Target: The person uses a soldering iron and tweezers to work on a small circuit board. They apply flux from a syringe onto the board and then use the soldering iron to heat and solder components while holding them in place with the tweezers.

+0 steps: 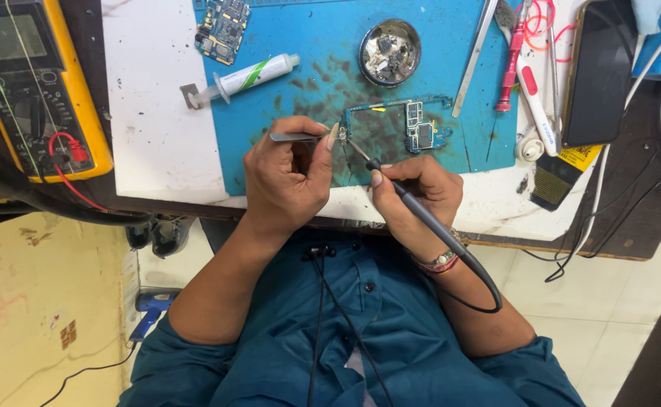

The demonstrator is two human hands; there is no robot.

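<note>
Right hand: the right hand (413, 188) had its fingers clamped pen-style on a soldering iron (421, 215), tip at the board's left end.
Left hand: the left hand (289, 177) had its fingers pinched shut on tweezers (296, 137), points beside the iron's tip.
Circuit board: the circuit board (421, 130) lay on the blue mat (315, 45) on the worktop (149, 113).
Technique: doing it well probably meant steady wrists and brief heat.
Farther: a syringe (247, 77) and metal dish (390, 51) lay beyond.

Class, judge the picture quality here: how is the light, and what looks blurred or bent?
Head view: even, bright light on the blue mat, soft shadow under the left hand and right hand; glare on the phone screen; wide-lens bending at the edges; the circuit board stays sharp.
</note>
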